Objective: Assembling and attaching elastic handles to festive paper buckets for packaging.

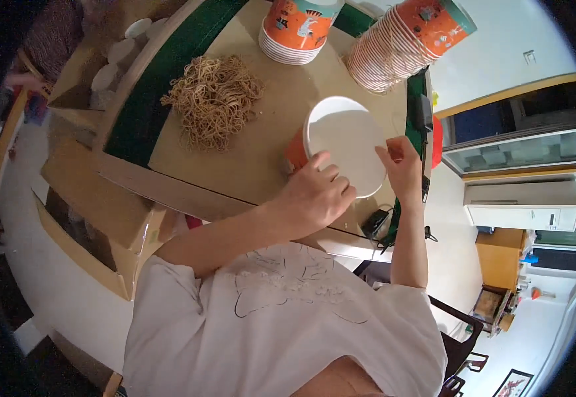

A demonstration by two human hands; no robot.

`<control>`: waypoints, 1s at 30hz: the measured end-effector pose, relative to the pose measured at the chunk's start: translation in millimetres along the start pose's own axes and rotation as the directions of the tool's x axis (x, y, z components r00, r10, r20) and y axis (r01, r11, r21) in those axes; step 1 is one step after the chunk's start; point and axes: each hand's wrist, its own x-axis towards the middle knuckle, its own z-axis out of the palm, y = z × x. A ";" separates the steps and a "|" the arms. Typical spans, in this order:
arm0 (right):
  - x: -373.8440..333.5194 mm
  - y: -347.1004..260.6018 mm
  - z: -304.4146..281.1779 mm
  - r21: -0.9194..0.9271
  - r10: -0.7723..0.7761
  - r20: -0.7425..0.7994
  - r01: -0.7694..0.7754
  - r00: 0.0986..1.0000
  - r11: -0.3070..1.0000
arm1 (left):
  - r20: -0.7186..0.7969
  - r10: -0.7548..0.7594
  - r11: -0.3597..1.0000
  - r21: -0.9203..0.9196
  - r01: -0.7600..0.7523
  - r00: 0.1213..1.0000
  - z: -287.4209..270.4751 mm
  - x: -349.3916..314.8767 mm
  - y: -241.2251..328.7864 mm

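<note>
A paper tub (347,142), white inside and orange outside, lies tipped at the table's near side with its wide mouth towards me. My left hand (318,195) is curled against the tub's near left rim, index finger bent over the edge. At the right rim my right hand (404,165) has thumb and forefinger pinched; what lies between them is too small to make out. Left of the tub is a tangled heap of tan rubber bands (215,99). Behind stand a short stack of orange printed tubs (294,33) and a tall, leaning stack (400,49) wrapped with bands.
The brown-topped table (281,96) has a green border. A black power adapter (374,223) with a cable lies at its near right edge. Open cardboard boxes (96,212) stand left of the table, one holding white round pieces (106,76). A dark chair (456,324) is at the right.
</note>
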 end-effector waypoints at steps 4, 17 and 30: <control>6.1 -1.8 2.7 -0.191 -0.063 -0.009 0.060 0.998 0.980 | -0.184 -0.071 0.995 -0.088 0.055 0.980 0.7 -15.6 -2.9; 33.1 -24.2 1.2 -0.417 -0.075 0.175 0.143 0.982 0.897 | -0.129 -0.139 -0.439 -0.881 -0.178 0.982 -123.6 10.3 31.8; 62.9 -32.3 -19.5 -0.025 0.143 0.310 -0.143 0.940 0.989 | -0.322 0.198 -0.769 -0.637 -0.057 0.926 -138.5 56.1 33.7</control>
